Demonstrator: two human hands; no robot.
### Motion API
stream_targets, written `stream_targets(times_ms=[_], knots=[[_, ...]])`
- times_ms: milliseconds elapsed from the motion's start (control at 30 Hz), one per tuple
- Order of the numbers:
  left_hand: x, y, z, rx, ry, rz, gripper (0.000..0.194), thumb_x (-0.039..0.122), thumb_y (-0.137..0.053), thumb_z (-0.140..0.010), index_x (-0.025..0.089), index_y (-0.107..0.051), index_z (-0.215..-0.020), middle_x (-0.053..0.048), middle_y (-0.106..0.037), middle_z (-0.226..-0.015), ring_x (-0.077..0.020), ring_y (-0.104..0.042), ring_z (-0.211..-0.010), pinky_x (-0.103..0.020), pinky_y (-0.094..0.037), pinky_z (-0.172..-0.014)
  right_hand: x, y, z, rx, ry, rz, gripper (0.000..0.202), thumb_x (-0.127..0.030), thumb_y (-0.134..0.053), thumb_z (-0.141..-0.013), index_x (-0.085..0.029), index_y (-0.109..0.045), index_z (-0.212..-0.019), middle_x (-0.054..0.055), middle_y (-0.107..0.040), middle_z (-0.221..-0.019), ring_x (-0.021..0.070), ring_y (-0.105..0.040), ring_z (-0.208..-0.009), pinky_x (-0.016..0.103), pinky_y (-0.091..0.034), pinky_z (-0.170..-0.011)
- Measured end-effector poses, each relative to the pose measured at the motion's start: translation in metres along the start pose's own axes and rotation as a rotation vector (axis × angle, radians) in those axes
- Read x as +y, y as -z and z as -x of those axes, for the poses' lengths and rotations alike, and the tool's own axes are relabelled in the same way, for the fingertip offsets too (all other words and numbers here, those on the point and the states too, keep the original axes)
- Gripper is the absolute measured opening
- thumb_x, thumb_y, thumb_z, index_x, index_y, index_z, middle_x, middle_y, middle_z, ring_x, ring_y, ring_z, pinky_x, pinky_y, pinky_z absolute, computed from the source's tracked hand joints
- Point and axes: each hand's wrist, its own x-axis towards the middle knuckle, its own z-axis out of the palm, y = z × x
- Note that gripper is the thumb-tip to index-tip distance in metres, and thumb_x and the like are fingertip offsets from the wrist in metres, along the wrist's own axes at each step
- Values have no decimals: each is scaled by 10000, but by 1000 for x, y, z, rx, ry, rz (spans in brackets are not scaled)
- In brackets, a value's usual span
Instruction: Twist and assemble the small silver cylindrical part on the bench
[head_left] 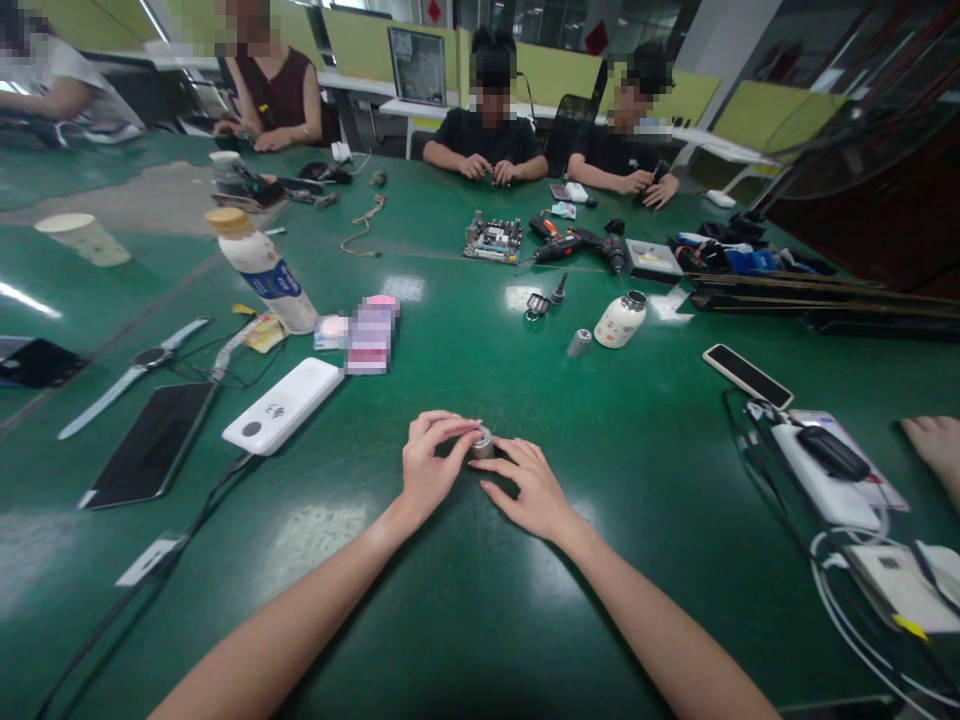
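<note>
A broad, glossy green tabletop (420, 640) spreads around the left hand (431, 460) and right hand (534, 490), whose fingertips meet at a small grey metallic cylinder (482, 447). Left of this grip lies a white, rounded rectangular block (289, 402); farther left, a flat, dark-screened rectangular device (154, 440) and a round, pale-strapped watch (152, 357). Ahead and right of the grip are a short silver-grey cylinder (579, 343) and a cream, rounded bottle (621, 322). Straight ahead, farther off, lies a rectangular circuit board (493, 240); well right of the grip, a white-edged, black-screened phone (748, 376).
</note>
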Motion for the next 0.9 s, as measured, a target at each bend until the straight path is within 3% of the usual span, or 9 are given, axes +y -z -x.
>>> stream_targets(times_ms=[233,367,433,567,700,800,900], knots=[[4,-1,4,4,-120,30,74,210,-738,-804,239,-714,-867,1,-696,-778,-153,-655,-789,-294,-573,-707,2,-2,1,27,-10,-19,257,-248,-641,-884,-317,-690,-1126,36,-602,-1306,229,-537,-1190,453,-411,-1019],[2,2,2,127,-61,-31,55,225,-730,-813,239,-706,-861,-4,-696,-817,-162,-650,-817,-321,-560,-748,4,-5,1,54,-29,-25,227,-239,-655,-872,-318,-714,-1076,34,-627,-1269,231,-554,-1164,445,-427,-993],[-5,4,-1,58,43,-145,46,255,-725,-818,243,-713,-860,-13,-708,-827,-189,-634,-856,-363,-539,-793,4,-6,2,61,-35,-25,219,-238,-657,-869,-318,-719,-1064,33,-631,-1260,232,-555,-1161,446,-426,-992],[-19,6,-5,-211,168,-251,61,230,-729,-805,250,-717,-861,-12,-739,-800,-225,-617,-867,-401,-505,-803,5,-8,2,71,-40,-34,197,-236,-655,-867,-311,-724,-1036,38,-641,-1236,231,-556,-1156,451,-422,-996],[-22,5,-4,-233,167,-265,141,225,-744,-790,267,-717,-922,-11,-762,-838,-250,-602,-897,-433,-477,-821,5,-7,2,66,-47,-41,183,-235,-655,-866,-302,-721,-1023,40,-643,-1229,229,-557,-1150,444,-427,-987],[-19,5,-5,-186,148,-243,130,247,-727,-812,266,-716,-939,-12,-764,-863,-239,-603,-896,-427,-477,-830,5,-7,2,67,-42,-43,176,-231,-656,-864,-299,-720,-1013,37,-643,-1226,226,-558,-1149,439,-424,-987],[-13,5,-5,-24,58,-155,82,277,-710,-832,253,-722,-909,-18,-734,-845,-202,-609,-866,-367,-511,-796,5,-7,2,73,-42,-45,159,-235,-657,-864,-294,-720,-997,38,-643,-1223,226,-558,-1150,440,-418,-990]])
